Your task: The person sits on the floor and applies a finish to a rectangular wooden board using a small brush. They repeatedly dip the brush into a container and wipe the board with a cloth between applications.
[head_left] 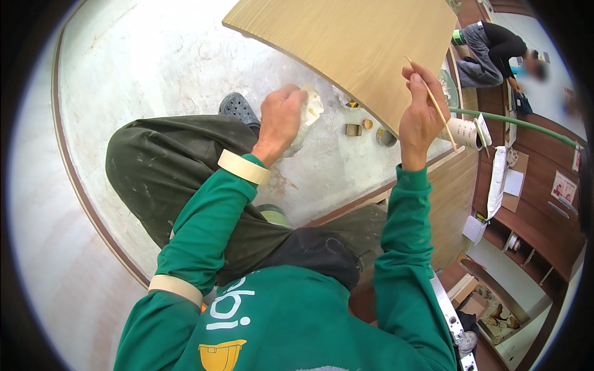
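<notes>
My left hand (281,117) is closed on a crumpled white rag (311,106), just short of the near edge of a light wood-grain panel (352,37). A thin wooden stick (440,113) with a fine pointed tip is pinched in the fingers of my right hand (419,117). It slants across the hand, its pointed end up over the panel's right part. I cannot make out whether the tip carries bristles. Around my left sleeve sit two rolls of masking tape, one near the wrist (245,167) and one near the elbow (176,289).
Small open containers (353,130) and a round tin (385,137) stand on the pale floor (185,55) beneath the panel's edge. Right of my hand are a whitish cylinder (463,132) and a green pole (520,123). Another person (489,52) bends over at the far right.
</notes>
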{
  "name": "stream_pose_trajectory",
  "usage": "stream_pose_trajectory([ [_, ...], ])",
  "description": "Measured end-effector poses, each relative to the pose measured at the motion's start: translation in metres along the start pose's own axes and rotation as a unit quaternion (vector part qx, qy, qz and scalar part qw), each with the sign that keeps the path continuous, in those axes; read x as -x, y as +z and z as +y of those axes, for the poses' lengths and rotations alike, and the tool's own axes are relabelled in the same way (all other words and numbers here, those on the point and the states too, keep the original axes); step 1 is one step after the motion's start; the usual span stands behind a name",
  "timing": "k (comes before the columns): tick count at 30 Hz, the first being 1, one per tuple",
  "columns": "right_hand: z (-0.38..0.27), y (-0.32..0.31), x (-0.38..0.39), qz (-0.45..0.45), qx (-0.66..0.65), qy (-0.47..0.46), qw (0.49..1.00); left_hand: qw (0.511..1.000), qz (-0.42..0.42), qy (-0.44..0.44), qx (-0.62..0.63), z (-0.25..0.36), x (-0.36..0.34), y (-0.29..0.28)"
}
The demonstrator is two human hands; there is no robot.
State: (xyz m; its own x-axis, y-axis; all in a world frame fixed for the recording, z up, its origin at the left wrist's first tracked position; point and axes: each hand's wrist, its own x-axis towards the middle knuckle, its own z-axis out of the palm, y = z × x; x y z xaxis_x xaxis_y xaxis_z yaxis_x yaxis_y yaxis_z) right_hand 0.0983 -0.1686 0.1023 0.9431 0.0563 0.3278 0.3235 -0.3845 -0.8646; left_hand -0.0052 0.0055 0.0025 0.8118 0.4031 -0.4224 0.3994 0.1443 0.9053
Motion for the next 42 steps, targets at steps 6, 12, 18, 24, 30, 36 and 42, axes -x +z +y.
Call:
stream_pose_trajectory([
  [6, 0.040, -0.007, -0.029, -0.088, 0.229, -0.162, 0.956, 0.968, 0.218, 0.120, -0.017, -0.002, -0.014, -0.020],
  [12, 0.052, 0.002, -0.028, -0.108, 0.306, -0.187, 0.927, 0.934, 0.320, 0.152, 0.038, 0.016, -0.046, -0.043],
  [18, 0.046, 0.002, -0.022, -0.083, 0.325, -0.176, 0.925, 0.896, 0.377, 0.227, -0.056, 0.025, -0.053, -0.020],
  [24, 0.046, 0.003, -0.018, -0.072, 0.317, -0.187, 0.927, 0.883, 0.396, 0.249, -0.043, 0.018, -0.038, 0.014],
  [30, 0.051, 0.003, -0.016, -0.066, 0.315, -0.179, 0.930, 0.852, 0.441, 0.265, -0.100, 0.025, -0.069, -0.031],
  [36, 0.054, 0.002, -0.015, -0.050, 0.316, -0.185, 0.929, 0.850, 0.446, 0.264, -0.093, 0.030, -0.084, -0.049],
  [42, 0.057, 0.001, -0.016, -0.045, 0.321, -0.182, 0.928, 0.833, 0.435, 0.318, -0.127, 0.025, -0.069, -0.032],
])
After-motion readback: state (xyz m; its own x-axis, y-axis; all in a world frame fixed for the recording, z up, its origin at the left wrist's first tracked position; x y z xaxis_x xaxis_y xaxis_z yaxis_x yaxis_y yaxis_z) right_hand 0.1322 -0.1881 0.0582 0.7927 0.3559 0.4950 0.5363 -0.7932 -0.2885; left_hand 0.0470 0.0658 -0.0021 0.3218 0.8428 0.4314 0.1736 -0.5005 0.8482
